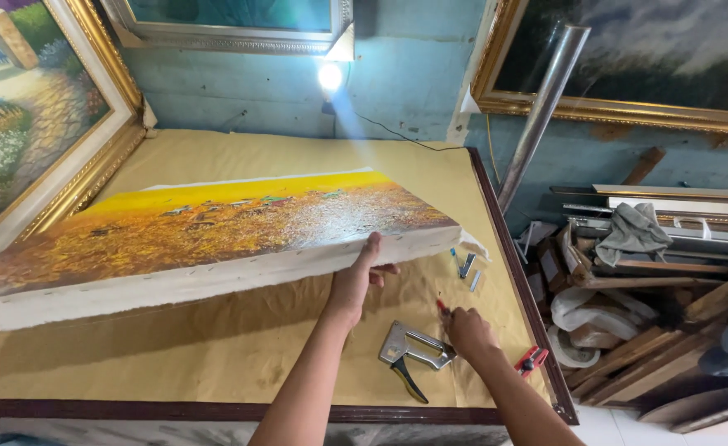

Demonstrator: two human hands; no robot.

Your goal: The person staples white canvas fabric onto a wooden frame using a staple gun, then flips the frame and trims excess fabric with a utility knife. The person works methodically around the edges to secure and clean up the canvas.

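Observation:
A long stretched canvas [215, 223] painted in yellow and orange lies on the paper-covered table [215, 355], its near edge raised. My left hand [356, 277] grips that near edge towards its right end, thumb on top, and holds it tilted up. My right hand [465, 329] rests on the table to the right, closed around a small red-tipped tool [442, 307]. Just left of that hand lies a metal staple gun [409, 353] with a black handle. Several staple strips [466, 266] lie beyond it.
Gold-framed paintings lean at the left [42, 124] and hang on the back wall [628, 58]. A lamp [329, 77] shines at the back. A metal pipe [541, 107] leans right of the table. Wood offcuts and frame pieces [653, 281] pile up there. A red clamp [531, 360] sits near the table's right edge.

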